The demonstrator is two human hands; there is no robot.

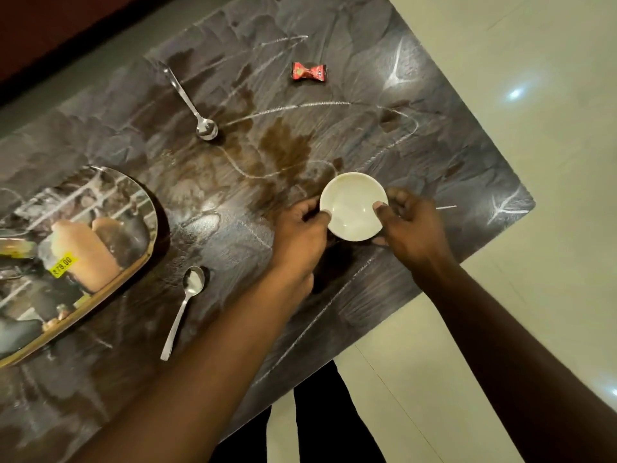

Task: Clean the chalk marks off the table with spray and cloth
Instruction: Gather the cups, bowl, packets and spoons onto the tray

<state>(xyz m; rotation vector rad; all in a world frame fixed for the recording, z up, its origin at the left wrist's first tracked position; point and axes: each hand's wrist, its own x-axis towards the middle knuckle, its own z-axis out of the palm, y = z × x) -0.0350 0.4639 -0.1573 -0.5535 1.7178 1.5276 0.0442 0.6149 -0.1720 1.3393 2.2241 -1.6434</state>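
Steel plate [133, 195] lay at the left of our dark table [467, 168], with a near spoon [182, 312] and a far spoon [190, 101] to its right. Chalk marks [300, 107] curved white across the middle, past a brown spill [287, 145] and a red sweet [309, 71]. Our left hand [300, 235] and right hand [410, 225] pinched a small white bowl [352, 205] by its rim, thumbs inside.

Glossy cream floor tiles [500, 145] carrying bright light reflections [515, 93] border the dark stone-patterned table [100, 121]; a dark reddish surface [50, 25] lies upper left.
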